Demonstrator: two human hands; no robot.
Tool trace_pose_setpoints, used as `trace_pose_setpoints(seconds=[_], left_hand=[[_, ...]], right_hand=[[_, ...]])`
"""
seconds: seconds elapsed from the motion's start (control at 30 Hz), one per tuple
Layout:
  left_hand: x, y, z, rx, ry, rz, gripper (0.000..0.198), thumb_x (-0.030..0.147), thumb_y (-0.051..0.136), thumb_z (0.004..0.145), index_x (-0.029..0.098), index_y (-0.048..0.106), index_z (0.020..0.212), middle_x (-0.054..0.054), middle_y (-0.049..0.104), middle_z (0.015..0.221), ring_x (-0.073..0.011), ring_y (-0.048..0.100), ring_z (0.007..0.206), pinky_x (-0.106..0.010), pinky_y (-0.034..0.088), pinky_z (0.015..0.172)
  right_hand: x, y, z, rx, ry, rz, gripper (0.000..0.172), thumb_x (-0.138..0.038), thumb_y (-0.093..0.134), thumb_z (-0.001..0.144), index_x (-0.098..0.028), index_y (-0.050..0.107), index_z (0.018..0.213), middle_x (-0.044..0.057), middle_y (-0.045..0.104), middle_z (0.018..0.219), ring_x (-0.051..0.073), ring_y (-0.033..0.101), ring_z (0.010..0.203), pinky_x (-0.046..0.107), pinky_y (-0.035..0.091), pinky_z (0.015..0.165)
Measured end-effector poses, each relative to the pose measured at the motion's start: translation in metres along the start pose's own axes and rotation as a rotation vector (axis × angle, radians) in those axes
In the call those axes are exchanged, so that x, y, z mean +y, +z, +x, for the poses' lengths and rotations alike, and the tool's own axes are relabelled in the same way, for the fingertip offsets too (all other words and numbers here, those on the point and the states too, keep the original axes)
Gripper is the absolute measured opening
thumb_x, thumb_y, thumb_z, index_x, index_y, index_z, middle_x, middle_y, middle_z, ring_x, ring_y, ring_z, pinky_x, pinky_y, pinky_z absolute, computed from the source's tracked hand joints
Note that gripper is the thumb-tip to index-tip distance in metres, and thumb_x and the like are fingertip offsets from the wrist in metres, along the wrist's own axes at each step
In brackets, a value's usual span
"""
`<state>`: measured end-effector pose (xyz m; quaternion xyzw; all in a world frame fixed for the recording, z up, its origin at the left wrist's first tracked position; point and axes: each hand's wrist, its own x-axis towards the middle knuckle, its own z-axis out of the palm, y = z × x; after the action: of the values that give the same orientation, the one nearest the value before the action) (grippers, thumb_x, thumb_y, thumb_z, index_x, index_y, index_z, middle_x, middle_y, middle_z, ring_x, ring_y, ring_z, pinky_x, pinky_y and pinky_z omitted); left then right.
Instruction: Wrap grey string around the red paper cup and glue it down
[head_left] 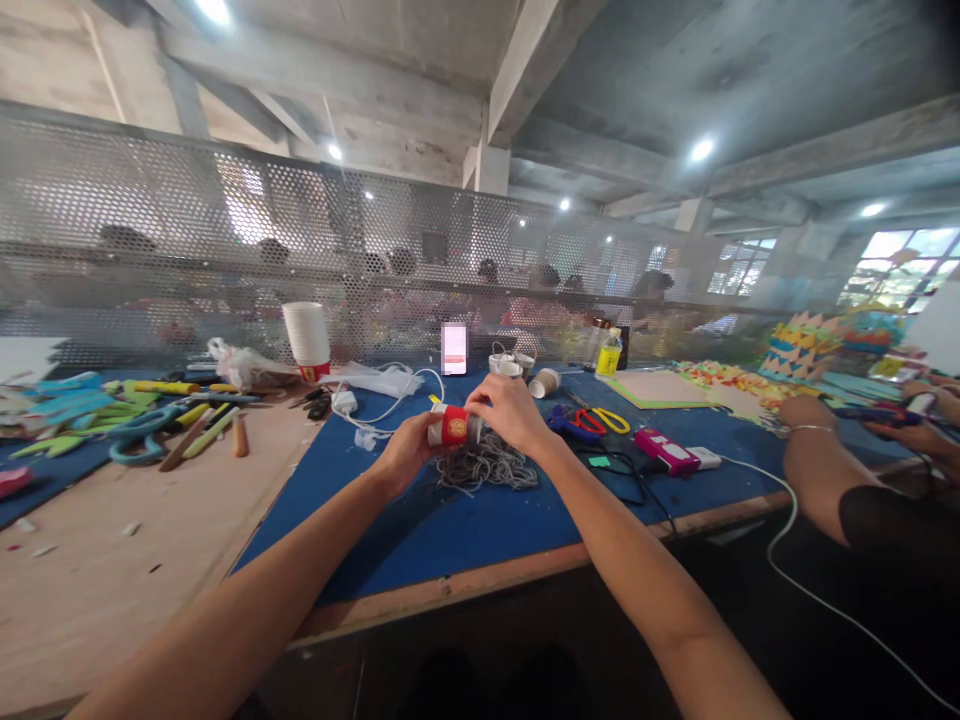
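My left hand (409, 447) is wrapped round a small red and white paper cup (454, 428), which lies on its side in the air above the table. At the cup's upper edge, my right hand (510, 408) has its thumb and fingertips pinched together; what lies between them is too small to make out. Just beneath both hands sits a loose tangle of grey yarn (491, 468) on the blue mat (360, 540). Behind the right hand stand white cups with cord handles (517, 362), and another paper cup (544, 382) is tipped over beside them.
A lit phone (454, 348) stands upright at the back. Stacked paper cups (306, 338) rise at left, near scissors (146, 435) and knives. To the right are red-yellow scissors (600, 422), a magenta device (666, 452), a yellow-labelled bottle (609, 353) and another person's arm (814, 470).
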<state>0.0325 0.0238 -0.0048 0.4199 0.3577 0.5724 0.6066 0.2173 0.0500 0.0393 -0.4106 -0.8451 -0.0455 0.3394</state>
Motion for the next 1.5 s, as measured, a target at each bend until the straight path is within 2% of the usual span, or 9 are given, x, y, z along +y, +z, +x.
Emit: trace_pose_setpoints(seconds=[0.27, 0.7, 1.0, 1.5], left_hand=[[0.0005, 0.0012, -0.0011, 0.003, 0.003, 0.003, 0.016, 0.016, 0.059, 0.082, 0.007, 0.072, 0.085, -0.013, 0.073, 0.083, -0.0196, 0.066, 0.070, -0.033, 0.061, 0.065], [-0.0026, -0.0017, 0.0009, -0.006, 0.034, 0.043, 0.016, 0.021, 0.064, 0.079, 0.009, 0.072, 0.082, -0.013, 0.073, 0.085, -0.0207, 0.066, 0.073, -0.033, 0.059, 0.066], [-0.0024, -0.0009, -0.0002, 0.000, 0.034, 0.065, 0.014, 0.022, 0.065, 0.079, 0.009, 0.071, 0.079, -0.012, 0.072, 0.081, -0.0198, 0.065, 0.071, -0.032, 0.059, 0.064], [-0.0024, -0.0002, -0.0022, -0.008, 0.037, 0.101, 0.018, 0.022, 0.065, 0.080, 0.007, 0.074, 0.085, -0.012, 0.072, 0.081, -0.0196, 0.064, 0.072, -0.031, 0.059, 0.064]], right_hand=[[0.0016, -0.0009, -0.0010, -0.013, 0.016, -0.001, 0.010, -0.025, 0.072, 0.092, -0.020, 0.077, 0.085, 0.004, 0.071, 0.097, 0.018, 0.060, 0.093, 0.032, 0.037, 0.083], [0.0065, -0.0016, -0.0030, -0.029, 0.022, 0.029, 0.015, -0.027, 0.067, 0.095, -0.020, 0.077, 0.087, 0.005, 0.069, 0.095, 0.017, 0.060, 0.092, 0.031, 0.038, 0.082], [0.0063, -0.0037, -0.0047, -0.038, 0.028, 0.062, 0.013, -0.025, 0.068, 0.094, -0.020, 0.077, 0.087, 0.004, 0.069, 0.093, 0.016, 0.059, 0.090, 0.029, 0.039, 0.082], [0.0060, -0.0006, -0.0045, -0.069, 0.042, 0.067, 0.011, -0.024, 0.069, 0.093, -0.019, 0.077, 0.088, 0.004, 0.069, 0.094, 0.016, 0.060, 0.091, 0.028, 0.040, 0.082]])
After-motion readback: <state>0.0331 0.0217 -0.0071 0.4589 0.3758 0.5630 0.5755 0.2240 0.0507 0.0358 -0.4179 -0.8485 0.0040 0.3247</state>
